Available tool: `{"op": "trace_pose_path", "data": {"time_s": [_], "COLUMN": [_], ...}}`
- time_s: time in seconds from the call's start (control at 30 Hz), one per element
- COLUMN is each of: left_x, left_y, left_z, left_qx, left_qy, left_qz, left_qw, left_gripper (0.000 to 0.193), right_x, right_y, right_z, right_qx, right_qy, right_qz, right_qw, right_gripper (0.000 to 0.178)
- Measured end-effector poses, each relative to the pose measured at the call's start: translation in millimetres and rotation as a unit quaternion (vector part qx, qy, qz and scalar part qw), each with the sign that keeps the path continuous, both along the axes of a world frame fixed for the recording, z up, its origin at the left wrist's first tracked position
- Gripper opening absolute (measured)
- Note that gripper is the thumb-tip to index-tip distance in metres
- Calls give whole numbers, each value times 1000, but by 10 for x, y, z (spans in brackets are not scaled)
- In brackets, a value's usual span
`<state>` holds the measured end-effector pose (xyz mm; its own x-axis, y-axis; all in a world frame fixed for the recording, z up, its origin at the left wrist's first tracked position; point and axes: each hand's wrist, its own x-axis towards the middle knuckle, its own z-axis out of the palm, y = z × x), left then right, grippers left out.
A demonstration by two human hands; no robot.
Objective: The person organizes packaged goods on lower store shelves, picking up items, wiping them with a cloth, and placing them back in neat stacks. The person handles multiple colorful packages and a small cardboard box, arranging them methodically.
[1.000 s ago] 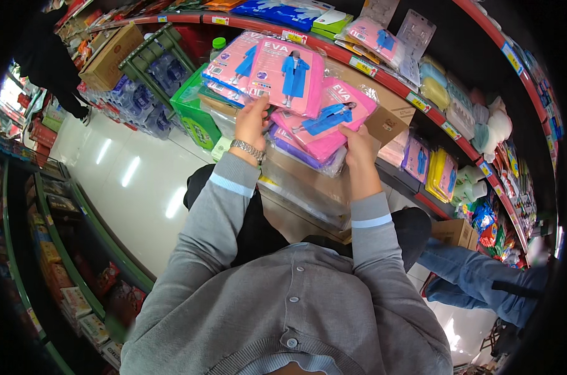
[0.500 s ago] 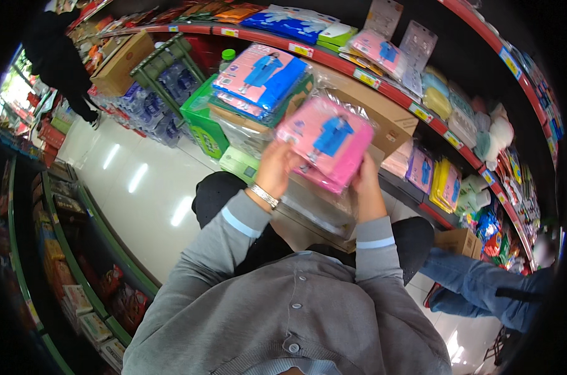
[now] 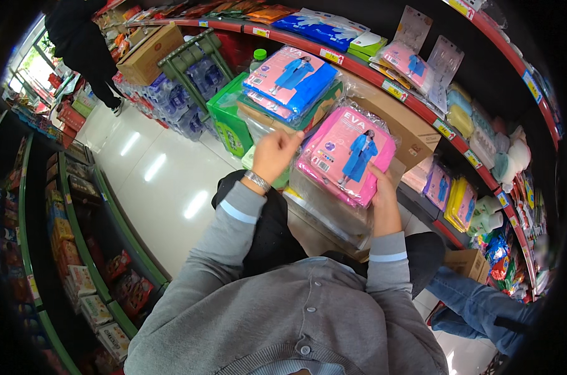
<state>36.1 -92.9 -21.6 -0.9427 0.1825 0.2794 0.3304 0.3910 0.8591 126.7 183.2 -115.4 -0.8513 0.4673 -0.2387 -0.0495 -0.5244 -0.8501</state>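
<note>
A pink packaged raincoat [image 3: 340,147], its label showing a figure in a blue coat, lies face up in front of me on a stack of similar pink packs. My right hand [image 3: 385,194] grips its right edge, thumb on top, fingers partly hidden beneath. Just left of the pack, my left hand [image 3: 276,155] is closed with thumb and fingers together; whatever may be between them is too small to make out. Clear plastic wrap surrounds the packs. Beyond the left hand, blue packaged raincoats [image 3: 293,81] are piled on a green box [image 3: 228,122].
An open cardboard carton [image 3: 408,140] stands behind the pink packs, against a shelf [image 3: 358,72] of gloves and sponges. Purple and yellow packs [image 3: 461,200] sit lower right. A folded green stool [image 3: 193,65] and bottled water are far left. Another person's jeans-clad leg [image 3: 477,306] is at right.
My left hand has come off the pink pack and moved to its left, closing. The pack has settled, its label facing up, with my right hand still on it. The view has shifted slightly.
</note>
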Motion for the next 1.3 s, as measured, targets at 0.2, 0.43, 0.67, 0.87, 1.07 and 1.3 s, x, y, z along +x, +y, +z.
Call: {"op": "trace_pose_path", "data": {"time_s": [0.2,0.43,0.67,0.87,1.07,1.3], "left_x": [-342,-58,109,-175,-197,-240], "left_y": [-172,98,593,712,830,615], "left_z": [-69,83,489,255,32,301], "left_qx": [114,204,241,255,217,305], "left_qy": [97,-165,-95,-121,-21,-136], "left_qz": [-9,-232,-322,-344,-283,-213], "left_qw": [989,937,911,896,934,918], "left_gripper": [24,32,57,64,49,32], "right_x": [284,762,447,54,-106,67], "right_y": [500,850,200,166,46,54], "right_z": [3,272,873,869,888,1462], "right_qx": [-158,-171,198,376,303,249], "right_qy": [52,166,113,96,85,129], "right_qz": [13,6,29,52,40,100], "right_qw": [986,971,973,920,948,955], "right_gripper": [39,47,46,46,62,51]}}
